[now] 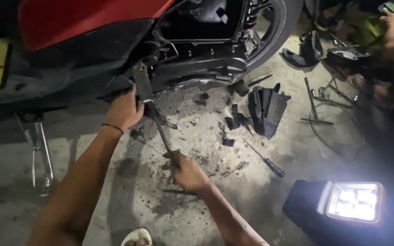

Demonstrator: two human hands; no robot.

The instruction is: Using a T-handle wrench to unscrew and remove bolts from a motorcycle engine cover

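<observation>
A red and black scooter (87, 27) stands across the top of the view, its lower side opened up. My left hand (123, 110) is closed on the upper end of a long dark bar tool (158, 125) where it meets a black part (142, 82) under the scooter body. My right hand (185, 172) grips the lower end of the same tool, just above the stained concrete floor (261, 200). A thin black band circles my left wrist.
A bright work lamp (354, 202) sits at the lower right. A screwdriver (265, 159), black plastic covers (267, 109), a T-handle wrench (313, 109) and small loose parts lie on the floor. The scooter's stand (39, 150) is at the left. Another person's hand (391, 29) works at the top right.
</observation>
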